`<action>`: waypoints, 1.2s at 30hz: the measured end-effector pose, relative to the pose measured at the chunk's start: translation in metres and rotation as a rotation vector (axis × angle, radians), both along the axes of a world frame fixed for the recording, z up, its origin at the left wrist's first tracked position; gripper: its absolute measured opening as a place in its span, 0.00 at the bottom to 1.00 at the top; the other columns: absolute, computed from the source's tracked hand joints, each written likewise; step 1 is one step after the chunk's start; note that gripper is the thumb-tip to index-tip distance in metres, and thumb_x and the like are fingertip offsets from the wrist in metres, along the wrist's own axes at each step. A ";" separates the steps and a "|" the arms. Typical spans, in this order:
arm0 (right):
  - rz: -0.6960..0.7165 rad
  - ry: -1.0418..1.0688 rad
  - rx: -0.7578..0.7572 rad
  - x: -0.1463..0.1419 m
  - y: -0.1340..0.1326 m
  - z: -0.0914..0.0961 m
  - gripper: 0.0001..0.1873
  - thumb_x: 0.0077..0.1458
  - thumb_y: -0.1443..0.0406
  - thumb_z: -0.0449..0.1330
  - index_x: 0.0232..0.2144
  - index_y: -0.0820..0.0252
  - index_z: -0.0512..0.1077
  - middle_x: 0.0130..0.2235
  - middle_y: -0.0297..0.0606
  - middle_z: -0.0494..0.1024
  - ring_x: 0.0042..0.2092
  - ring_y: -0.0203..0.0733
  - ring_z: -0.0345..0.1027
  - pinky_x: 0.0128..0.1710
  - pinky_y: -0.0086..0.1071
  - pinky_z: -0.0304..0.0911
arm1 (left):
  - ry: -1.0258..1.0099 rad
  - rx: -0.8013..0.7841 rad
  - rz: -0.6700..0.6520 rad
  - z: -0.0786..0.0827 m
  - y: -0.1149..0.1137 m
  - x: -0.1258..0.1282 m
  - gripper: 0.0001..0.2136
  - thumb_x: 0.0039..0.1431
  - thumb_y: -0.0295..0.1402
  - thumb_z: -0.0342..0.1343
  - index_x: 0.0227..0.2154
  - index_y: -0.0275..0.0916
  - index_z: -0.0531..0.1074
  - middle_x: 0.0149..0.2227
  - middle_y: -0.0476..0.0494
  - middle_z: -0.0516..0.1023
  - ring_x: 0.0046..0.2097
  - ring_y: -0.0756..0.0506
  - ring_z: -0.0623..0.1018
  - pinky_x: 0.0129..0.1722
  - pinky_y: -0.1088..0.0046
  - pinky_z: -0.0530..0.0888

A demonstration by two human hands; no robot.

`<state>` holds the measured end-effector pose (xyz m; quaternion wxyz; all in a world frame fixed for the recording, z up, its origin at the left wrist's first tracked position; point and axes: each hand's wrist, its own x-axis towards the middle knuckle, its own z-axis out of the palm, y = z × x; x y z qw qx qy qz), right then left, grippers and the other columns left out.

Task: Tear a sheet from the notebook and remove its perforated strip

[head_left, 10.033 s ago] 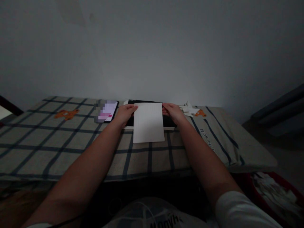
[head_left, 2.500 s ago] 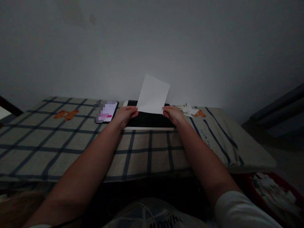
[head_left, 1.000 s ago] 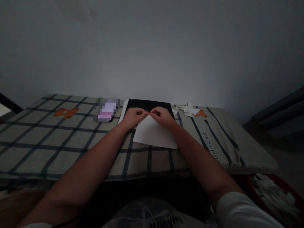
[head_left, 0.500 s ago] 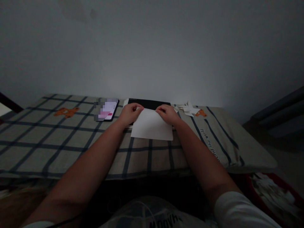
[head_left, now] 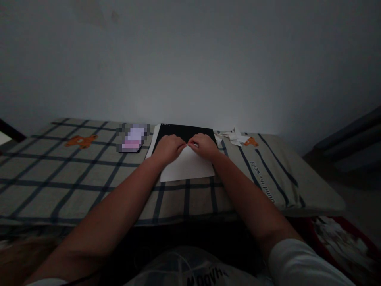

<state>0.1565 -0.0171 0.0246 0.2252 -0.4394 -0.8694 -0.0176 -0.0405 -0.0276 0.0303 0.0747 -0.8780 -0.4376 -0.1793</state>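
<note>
A sheet of white paper (head_left: 188,167) hangs from my fingertips over the near part of a black-covered pad (head_left: 187,132). My left hand (head_left: 170,148) is closed, pinching the paper's top edge near its middle. Close beside it, my right hand (head_left: 204,146) pinches the same edge, the fingertips of both hands almost touching. The sheet's lower edge reaches past the pad onto the checked cloth (head_left: 175,200). My fingers cover part of the top edge, so I cannot tell whether it is folded there.
A phone (head_left: 133,138) with a lit, blurred screen lies left of the pad. To the right is folded white paper (head_left: 236,137). A red bin (head_left: 354,234) holding crumpled paper stands at the lower right. The wall (head_left: 190,67) rises behind the table.
Both hands have come together along the paper's top edge and moved slightly toward me. The paper has come nearer too, showing more of the black cover behind it.
</note>
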 end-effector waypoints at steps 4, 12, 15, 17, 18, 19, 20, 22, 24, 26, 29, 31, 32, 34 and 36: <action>0.002 -0.022 -0.007 0.001 -0.001 0.002 0.12 0.62 0.62 0.54 0.37 0.59 0.78 0.39 0.40 0.79 0.43 0.43 0.66 0.42 0.35 0.53 | -0.002 0.001 0.012 -0.002 0.002 0.000 0.14 0.65 0.37 0.48 0.39 0.40 0.78 0.39 0.42 0.81 0.43 0.41 0.76 0.40 0.66 0.67; -0.105 -0.017 -0.014 0.021 0.002 0.009 0.11 0.61 0.64 0.54 0.35 0.60 0.77 0.39 0.41 0.79 0.42 0.43 0.66 0.40 0.35 0.53 | -0.047 0.033 0.042 0.004 0.007 -0.015 0.13 0.63 0.34 0.48 0.38 0.41 0.79 0.37 0.43 0.81 0.43 0.40 0.75 0.39 0.64 0.67; -0.168 -0.031 0.002 0.027 0.003 0.008 0.10 0.59 0.65 0.55 0.32 0.59 0.76 0.37 0.40 0.78 0.39 0.43 0.66 0.38 0.35 0.53 | -0.031 0.039 0.069 0.005 0.009 -0.017 0.13 0.62 0.34 0.48 0.37 0.41 0.79 0.36 0.42 0.81 0.42 0.39 0.75 0.37 0.63 0.66; -0.208 -0.040 0.025 0.030 0.004 0.009 0.09 0.59 0.65 0.55 0.30 0.59 0.76 0.35 0.40 0.78 0.38 0.43 0.65 0.37 0.35 0.52 | -0.014 0.037 0.076 0.005 0.010 -0.018 0.14 0.62 0.34 0.48 0.36 0.40 0.80 0.36 0.42 0.81 0.42 0.39 0.74 0.37 0.63 0.66; -0.224 -0.041 0.044 0.031 0.003 0.010 0.09 0.58 0.65 0.55 0.30 0.59 0.75 0.35 0.41 0.77 0.38 0.43 0.65 0.37 0.36 0.52 | -0.007 0.036 0.075 0.005 0.010 -0.017 0.14 0.62 0.34 0.48 0.36 0.41 0.80 0.36 0.42 0.81 0.42 0.39 0.74 0.36 0.63 0.66; -0.236 -0.037 0.066 0.031 0.003 0.011 0.09 0.58 0.65 0.56 0.30 0.59 0.75 0.35 0.41 0.77 0.39 0.44 0.65 0.37 0.36 0.52 | -0.002 0.037 0.073 0.005 0.009 -0.016 0.13 0.62 0.34 0.48 0.36 0.41 0.80 0.35 0.42 0.81 0.41 0.39 0.74 0.36 0.63 0.66; -0.244 -0.029 0.091 0.031 0.002 0.012 0.09 0.58 0.65 0.56 0.31 0.59 0.75 0.36 0.41 0.77 0.39 0.44 0.64 0.38 0.36 0.52 | 0.001 0.040 0.071 0.004 0.008 -0.015 0.13 0.61 0.33 0.49 0.36 0.41 0.80 0.35 0.42 0.81 0.41 0.39 0.74 0.36 0.63 0.65; -0.227 -0.006 0.131 0.028 0.000 0.013 0.08 0.58 0.65 0.56 0.33 0.58 0.76 0.38 0.42 0.78 0.42 0.45 0.64 0.39 0.37 0.52 | -0.003 0.053 0.062 0.003 0.006 -0.011 0.13 0.61 0.33 0.49 0.35 0.41 0.80 0.35 0.42 0.81 0.41 0.39 0.74 0.36 0.63 0.65; -0.153 0.011 0.134 0.021 -0.002 0.013 0.09 0.59 0.64 0.55 0.35 0.58 0.76 0.39 0.41 0.78 0.43 0.45 0.64 0.41 0.37 0.52 | -0.006 0.066 0.044 0.002 0.003 -0.006 0.13 0.62 0.33 0.49 0.35 0.41 0.79 0.34 0.42 0.80 0.41 0.39 0.73 0.36 0.63 0.65; -0.048 0.010 0.102 0.013 -0.003 0.011 0.10 0.59 0.64 0.55 0.34 0.59 0.76 0.39 0.40 0.78 0.43 0.44 0.64 0.42 0.36 0.53 | -0.004 0.077 0.027 0.001 0.000 -0.001 0.13 0.62 0.34 0.49 0.34 0.41 0.79 0.34 0.42 0.80 0.41 0.40 0.73 0.36 0.63 0.64; 0.015 0.002 0.079 0.001 -0.004 0.007 0.09 0.58 0.65 0.55 0.34 0.59 0.75 0.39 0.39 0.78 0.44 0.43 0.64 0.43 0.36 0.52 | 0.004 0.091 0.008 0.001 -0.005 0.004 0.12 0.63 0.34 0.49 0.33 0.40 0.78 0.35 0.42 0.80 0.42 0.39 0.72 0.36 0.63 0.63; 0.015 -0.013 0.069 -0.004 -0.004 0.004 0.08 0.57 0.65 0.56 0.34 0.59 0.75 0.38 0.39 0.77 0.43 0.44 0.64 0.42 0.36 0.52 | 0.010 0.096 -0.005 0.002 -0.006 0.006 0.12 0.63 0.34 0.49 0.33 0.39 0.78 0.35 0.41 0.80 0.42 0.39 0.72 0.36 0.62 0.63; 0.009 -0.023 0.066 -0.006 -0.004 0.004 0.08 0.57 0.65 0.56 0.33 0.59 0.75 0.37 0.39 0.77 0.43 0.44 0.64 0.41 0.36 0.51 | 0.015 0.097 -0.014 0.002 -0.007 0.007 0.12 0.63 0.34 0.49 0.33 0.39 0.78 0.35 0.41 0.80 0.42 0.39 0.72 0.36 0.62 0.63; -0.010 -0.045 0.068 -0.008 -0.005 0.003 0.07 0.56 0.65 0.56 0.33 0.59 0.75 0.37 0.39 0.77 0.43 0.44 0.64 0.40 0.36 0.51 | 0.024 0.100 -0.030 0.001 -0.006 0.007 0.12 0.63 0.34 0.49 0.33 0.39 0.78 0.35 0.41 0.80 0.42 0.39 0.72 0.36 0.61 0.62; -0.019 -0.069 0.073 -0.009 -0.006 0.004 0.06 0.55 0.66 0.56 0.32 0.59 0.74 0.37 0.40 0.77 0.42 0.45 0.64 0.40 0.36 0.50 | 0.032 0.103 -0.045 0.001 -0.006 0.007 0.11 0.62 0.34 0.50 0.33 0.40 0.78 0.35 0.41 0.80 0.42 0.39 0.71 0.36 0.61 0.62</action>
